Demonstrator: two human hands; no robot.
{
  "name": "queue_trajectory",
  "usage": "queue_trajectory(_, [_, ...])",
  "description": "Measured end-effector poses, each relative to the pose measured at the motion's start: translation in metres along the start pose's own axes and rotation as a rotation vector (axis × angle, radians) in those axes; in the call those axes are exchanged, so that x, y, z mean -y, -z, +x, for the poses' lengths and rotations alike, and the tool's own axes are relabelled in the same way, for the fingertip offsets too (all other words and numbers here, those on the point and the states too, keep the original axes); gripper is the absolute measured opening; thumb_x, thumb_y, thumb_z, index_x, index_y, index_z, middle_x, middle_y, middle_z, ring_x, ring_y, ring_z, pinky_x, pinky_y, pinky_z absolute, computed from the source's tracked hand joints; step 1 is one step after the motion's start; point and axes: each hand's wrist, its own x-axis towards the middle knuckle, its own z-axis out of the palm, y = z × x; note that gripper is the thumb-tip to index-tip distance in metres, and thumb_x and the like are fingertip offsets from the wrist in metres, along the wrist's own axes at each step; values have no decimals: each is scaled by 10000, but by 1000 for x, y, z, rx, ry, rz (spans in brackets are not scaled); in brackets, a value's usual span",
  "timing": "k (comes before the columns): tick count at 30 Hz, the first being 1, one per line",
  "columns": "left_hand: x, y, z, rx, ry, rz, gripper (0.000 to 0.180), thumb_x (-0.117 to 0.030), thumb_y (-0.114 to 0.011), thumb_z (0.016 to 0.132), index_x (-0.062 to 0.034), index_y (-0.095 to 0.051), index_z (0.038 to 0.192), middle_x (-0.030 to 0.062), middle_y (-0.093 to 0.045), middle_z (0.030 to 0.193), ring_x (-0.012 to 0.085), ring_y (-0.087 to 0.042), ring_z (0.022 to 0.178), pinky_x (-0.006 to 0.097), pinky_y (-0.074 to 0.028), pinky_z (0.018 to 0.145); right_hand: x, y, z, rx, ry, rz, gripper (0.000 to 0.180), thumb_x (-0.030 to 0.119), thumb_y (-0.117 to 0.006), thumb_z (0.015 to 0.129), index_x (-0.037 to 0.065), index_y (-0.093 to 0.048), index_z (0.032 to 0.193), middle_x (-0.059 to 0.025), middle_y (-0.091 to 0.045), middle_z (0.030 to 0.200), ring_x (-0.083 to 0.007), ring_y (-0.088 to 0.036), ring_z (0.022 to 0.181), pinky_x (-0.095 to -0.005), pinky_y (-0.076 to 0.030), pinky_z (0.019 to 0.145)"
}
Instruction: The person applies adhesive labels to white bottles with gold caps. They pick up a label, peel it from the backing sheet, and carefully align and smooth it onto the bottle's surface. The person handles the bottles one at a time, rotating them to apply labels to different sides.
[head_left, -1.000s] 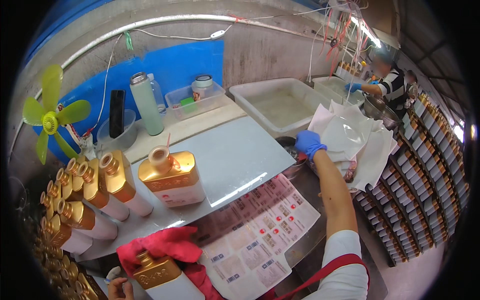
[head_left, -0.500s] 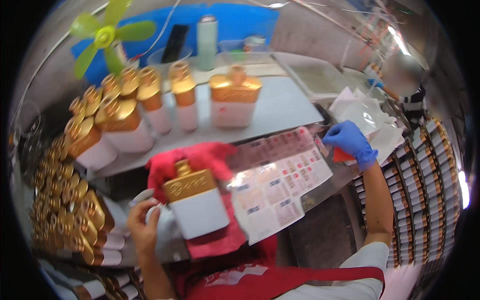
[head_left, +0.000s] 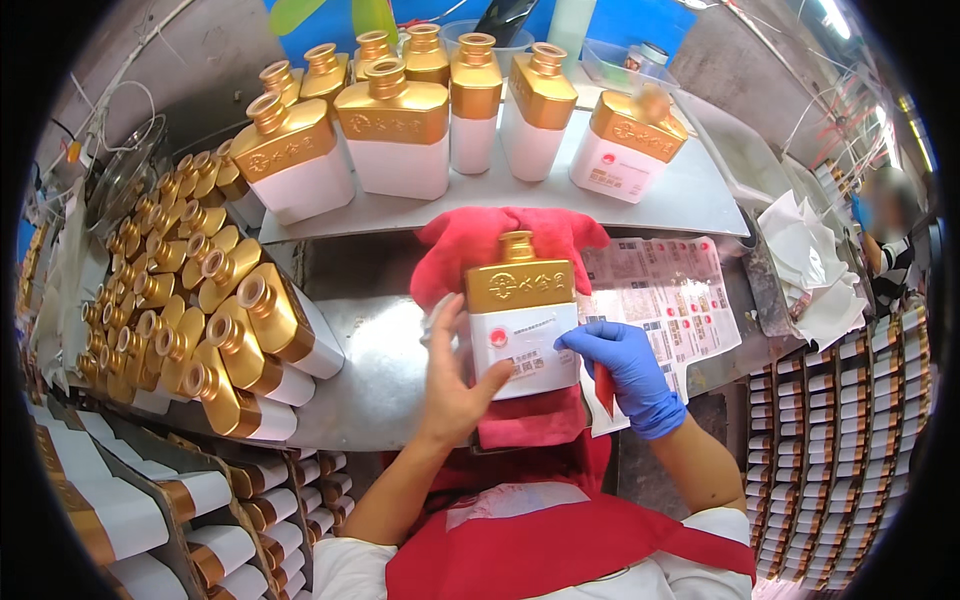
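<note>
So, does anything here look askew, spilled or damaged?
Nothing spilled or broken. The only irregularity: the rightmost bottle on the shelf stands turned at an angle to the row and already carries labels, unlike its blank neighbours.

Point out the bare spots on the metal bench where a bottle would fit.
Bare metal shows on the lower bench between the lying gold-topped bottles and the left hand. The raised shelf is free right of the labelled bottle. Crowded: the red cloth under the held bottle, the label sheet beside the gloved right hand.
</note>
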Motion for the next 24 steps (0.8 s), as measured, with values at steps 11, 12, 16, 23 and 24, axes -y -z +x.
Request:
queue_trajectory(11, [-8,-6,12,14,78,149,895,24,-723,729,-15,-167,1429,170,-377,1342,251,-464,1208,361,-457,970,-33,8,8,-154,196,-224,326,193,-763,756,-2,-665,997,-18,-644,806,-67,-529,659,-220,-460,634])
queue_trajectory(12, [-7,-5,12,30,71,182,918,28,-724,725,-24,-148,1438,175,-374,1346,260,-458,1215,369,-460,970,-37,9,11,-151,200,-248,412,211,-783,735,2,-640,1060,-21,-629,840,-72,-515,651,-224,-459,629])
queue_trajectory(16, [-9,-20,10,31,110,35,982,51,-712,728,-29,-59,1457,174,-383,1339,262,-495,1186,378,-463,965,-38,0,20,-141,316,-239,765,287,-851,644,23,-496,1268,-46,-535,990,-87,-472,665,-239,-460,626])
queue_trajectory(23, [-16,-14,13,130,131,92,1031,36,-717,740,-22,11,1467,184,-361,1352,256,-491,1192,364,-462,955,-44,3,22,-69,294,-377,817,324,-843,650,1,-448,1288,-119,-502,1110,-198,-523,968,-328,-467,841])
queue_trajectory(24, [-19,-14,13,147,157,50,1035,39,-715,739,-26,16,1469,183,-361,1354,256,-490,1195,367,-461,956,-48,4,19,-65,311,-390,814,325,-840,653,0,-447,1288,-123,-498,1118,-206,-522,980,-334,-463,856])
